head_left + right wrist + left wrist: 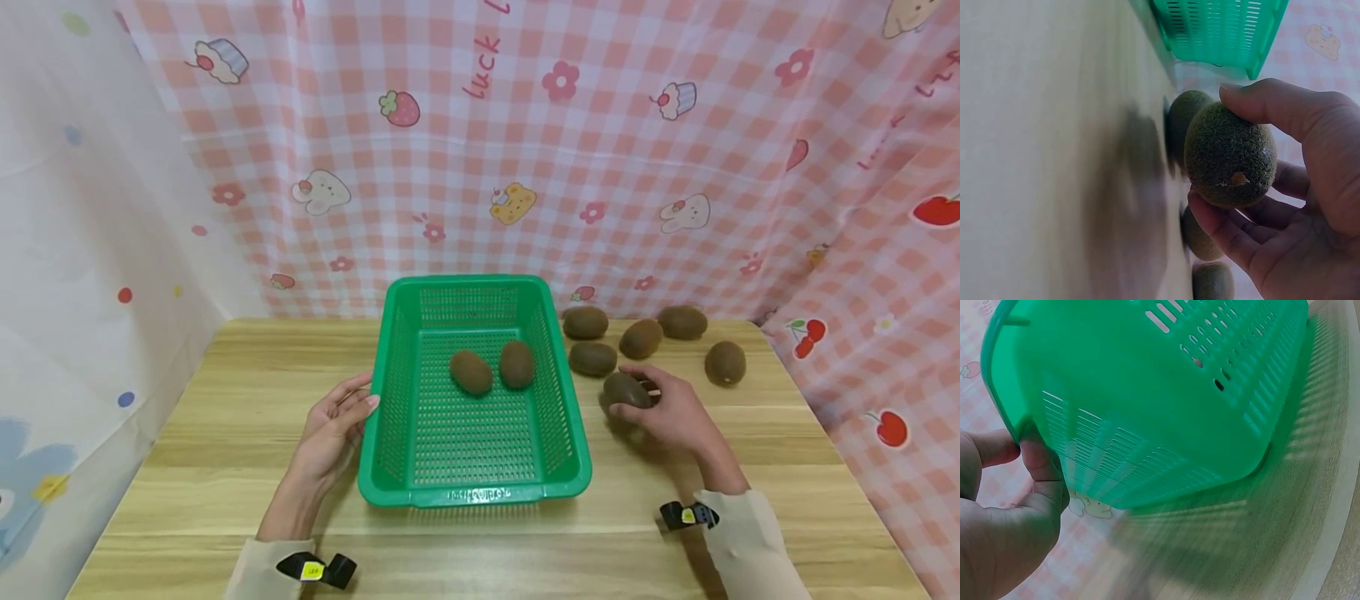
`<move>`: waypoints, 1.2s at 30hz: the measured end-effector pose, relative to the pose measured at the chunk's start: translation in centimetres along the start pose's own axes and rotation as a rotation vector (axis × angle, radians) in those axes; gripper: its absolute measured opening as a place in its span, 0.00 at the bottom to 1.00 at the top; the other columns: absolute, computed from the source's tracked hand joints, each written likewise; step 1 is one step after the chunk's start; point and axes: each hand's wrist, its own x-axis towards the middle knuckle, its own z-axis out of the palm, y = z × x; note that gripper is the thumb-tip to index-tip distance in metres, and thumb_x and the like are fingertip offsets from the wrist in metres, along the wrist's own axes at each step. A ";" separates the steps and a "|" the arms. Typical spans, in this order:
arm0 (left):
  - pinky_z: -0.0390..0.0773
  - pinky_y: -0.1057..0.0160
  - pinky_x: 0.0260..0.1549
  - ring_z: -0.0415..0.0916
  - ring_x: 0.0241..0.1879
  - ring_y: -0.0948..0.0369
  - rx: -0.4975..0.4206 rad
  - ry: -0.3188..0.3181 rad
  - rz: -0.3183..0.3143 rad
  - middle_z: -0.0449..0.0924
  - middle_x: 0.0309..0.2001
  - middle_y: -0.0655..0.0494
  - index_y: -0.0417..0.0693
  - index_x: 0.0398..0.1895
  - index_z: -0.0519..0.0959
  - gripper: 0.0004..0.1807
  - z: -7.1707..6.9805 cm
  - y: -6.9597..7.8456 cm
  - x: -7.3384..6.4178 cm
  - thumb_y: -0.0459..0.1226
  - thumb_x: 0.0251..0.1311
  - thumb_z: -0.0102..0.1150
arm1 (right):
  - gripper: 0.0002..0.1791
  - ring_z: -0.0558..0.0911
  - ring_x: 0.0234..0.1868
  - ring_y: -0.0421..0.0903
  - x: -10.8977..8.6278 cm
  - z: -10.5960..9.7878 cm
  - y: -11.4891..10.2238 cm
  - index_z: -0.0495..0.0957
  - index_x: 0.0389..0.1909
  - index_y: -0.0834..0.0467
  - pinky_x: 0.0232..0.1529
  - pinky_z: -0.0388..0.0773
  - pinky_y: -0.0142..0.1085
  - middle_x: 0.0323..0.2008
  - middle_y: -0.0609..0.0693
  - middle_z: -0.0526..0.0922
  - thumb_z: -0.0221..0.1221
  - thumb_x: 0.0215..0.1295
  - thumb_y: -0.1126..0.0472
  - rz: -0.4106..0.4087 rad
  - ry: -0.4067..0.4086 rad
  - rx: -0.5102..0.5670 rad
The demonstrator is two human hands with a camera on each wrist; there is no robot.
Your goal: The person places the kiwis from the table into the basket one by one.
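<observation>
A green plastic basket (476,496) with slotted walls stands on the table, and two brown kiwis, one on the left (471,372) and one on the right (517,365), lie on its floor. My left hand (333,429) pinches the basket's left rim between thumb and fingers; the left wrist view shows the grip at the green rim (1004,403). To the right of the basket, my right hand (671,408) holds a kiwi (1230,155) between thumb and fingertips. In the right wrist view this kiwi is above the tabletop, its shadow falling on the wood.
Several more kiwis lie right of the basket toward the back, among them one near the basket wall (593,359) and one farthest right (725,363). A pink checked curtain (465,167) hangs behind the wooden table (247,392), and a white dotted one (97,250) hangs at left.
</observation>
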 end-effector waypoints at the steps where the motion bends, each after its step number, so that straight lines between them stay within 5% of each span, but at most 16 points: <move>1: 0.85 0.72 0.39 0.82 0.38 0.68 0.000 -0.001 0.000 0.83 0.42 0.61 0.38 0.72 0.64 0.29 0.0 0.0 0.0 0.29 0.70 0.60 | 0.35 0.83 0.55 0.60 0.1 -0.1 -0.2 0.74 0.67 0.56 0.54 0.81 0.55 0.60 0.61 0.82 0.72 0.62 0.50 -0.003 0.002 0.003; 23: 0.84 0.72 0.39 0.82 0.39 0.68 -0.008 -0.004 -0.002 0.83 0.42 0.61 0.39 0.71 0.64 0.28 0.0 0.1 -0.1 0.28 0.70 0.59 | 0.35 0.84 0.55 0.61 2.3 -1.8 -3.7 0.74 0.69 0.53 0.53 0.83 0.57 0.63 0.59 0.79 0.71 0.63 0.46 -0.069 0.027 -0.002; 36: 0.85 0.72 0.40 0.82 0.39 0.68 -0.004 -0.012 -0.001 0.83 0.42 0.61 0.39 0.71 0.64 0.28 0.0 0.0 -0.1 0.29 0.70 0.60 | 0.33 0.83 0.55 0.59 4.6 -3.0 -6.5 0.75 0.67 0.55 0.57 0.81 0.56 0.61 0.58 0.82 0.72 0.63 0.52 -0.168 0.049 0.007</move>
